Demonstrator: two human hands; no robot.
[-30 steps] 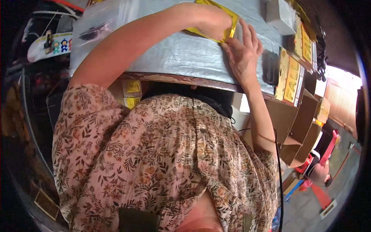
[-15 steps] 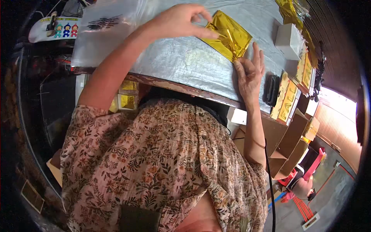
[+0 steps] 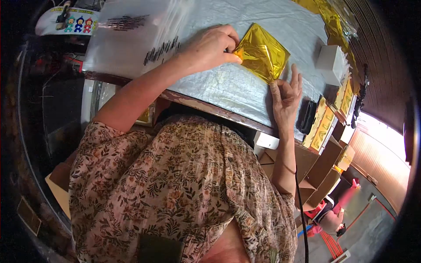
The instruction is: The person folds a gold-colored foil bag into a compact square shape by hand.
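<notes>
gold crinkled foil sheet [image 3: 263, 52] lies flat on the silver-grey wrinkled table cover [image 3: 219, 83], just ahead of the person and a little toward the right. the left hand [image 3: 210, 46] has thumb and fingers closed tight on the sheet's left corner. the right hand [image 3: 286, 94] rests its fingertips at the near corner with the other fingers loosely spread; whether it actually pinches the foil cannot be told. judging by this, the work looks early: the sheet is laid out and held at two corners, with nothing set on it and no clear fold made, while the small white cardboard box [image 3: 331, 59] sits apart to the right. the sheet lies cornerwise like a diamond, one corner pointing away from the person; its long axis seems to run from the left hand's corner toward the right hand's
</notes>
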